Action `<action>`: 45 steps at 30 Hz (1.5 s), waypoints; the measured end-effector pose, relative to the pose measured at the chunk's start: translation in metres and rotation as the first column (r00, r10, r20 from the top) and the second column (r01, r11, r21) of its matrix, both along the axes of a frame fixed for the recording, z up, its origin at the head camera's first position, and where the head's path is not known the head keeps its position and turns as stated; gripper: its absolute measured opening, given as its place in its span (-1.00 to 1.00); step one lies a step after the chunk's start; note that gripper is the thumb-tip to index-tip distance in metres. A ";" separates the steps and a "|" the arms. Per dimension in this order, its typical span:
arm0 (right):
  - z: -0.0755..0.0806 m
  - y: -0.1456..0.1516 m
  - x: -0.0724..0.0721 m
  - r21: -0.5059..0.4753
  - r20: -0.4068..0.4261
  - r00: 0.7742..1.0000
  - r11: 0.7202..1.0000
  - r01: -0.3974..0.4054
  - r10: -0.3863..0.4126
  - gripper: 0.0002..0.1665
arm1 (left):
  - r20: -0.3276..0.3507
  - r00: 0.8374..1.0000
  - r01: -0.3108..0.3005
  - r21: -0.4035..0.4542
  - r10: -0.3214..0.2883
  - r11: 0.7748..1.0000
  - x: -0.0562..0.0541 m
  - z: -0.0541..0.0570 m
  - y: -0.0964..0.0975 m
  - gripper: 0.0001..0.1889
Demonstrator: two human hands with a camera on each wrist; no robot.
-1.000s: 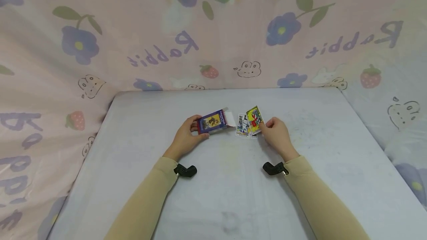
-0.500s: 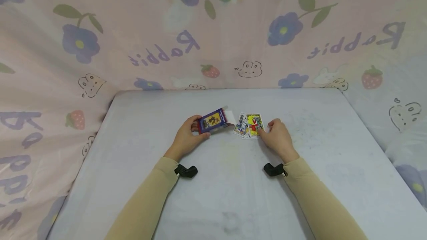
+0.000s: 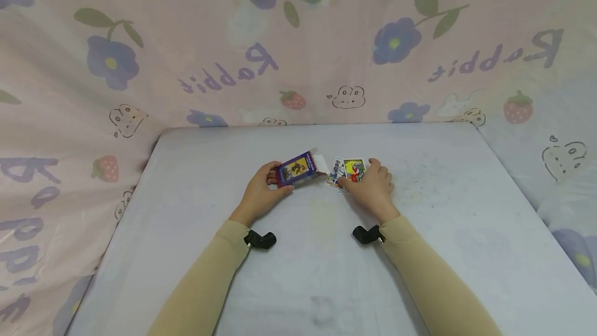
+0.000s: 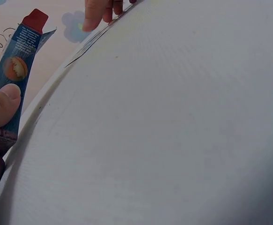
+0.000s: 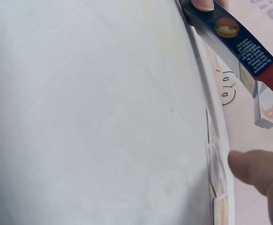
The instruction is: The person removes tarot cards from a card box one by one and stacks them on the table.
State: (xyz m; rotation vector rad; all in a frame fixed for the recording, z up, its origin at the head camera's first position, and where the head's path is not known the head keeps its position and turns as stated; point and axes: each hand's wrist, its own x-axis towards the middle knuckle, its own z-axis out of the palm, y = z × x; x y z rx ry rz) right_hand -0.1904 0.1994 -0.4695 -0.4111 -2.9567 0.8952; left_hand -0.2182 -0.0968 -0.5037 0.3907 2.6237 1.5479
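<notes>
My left hand (image 3: pixel 259 191) grips a blue card box (image 3: pixel 296 169) with a yellow picture on its front, thumb along the near side and fingers behind. The box is tilted up, its end flap (image 3: pixel 320 164) open toward the right. In the left wrist view the thumb presses the printed narrow side of the box (image 4: pixel 21 61). Right of the box, a few overlapping tarot cards lie face up: a yellow-and-red card (image 3: pixel 353 168) over a paler card (image 3: pixel 337 170). My right hand (image 3: pixel 373 188) reaches over them with thumb and fingers spread, the thumb (image 5: pixel 251 164) just above the cards.
The cards and box are on a white-covered table (image 3: pixel 308 274). A patterned cloth (image 3: pixel 317 56) with flowers and rabbits hangs behind and at both sides. Black wrist cameras (image 3: pixel 261 240) stick out from both beige sleeves.
The right hand first lays the yellow card straight beside the paler one, lets go of it, and then shifts left over the cards. The left hand and box stay almost still.
</notes>
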 end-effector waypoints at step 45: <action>-0.002 -0.019 -0.011 0.010 -0.023 1.000 1.000 -0.017 0.018 -0.04 | -0.031 0.999 -0.019 -0.048 0.018 0.999 0.004 0.001 0.004 -0.15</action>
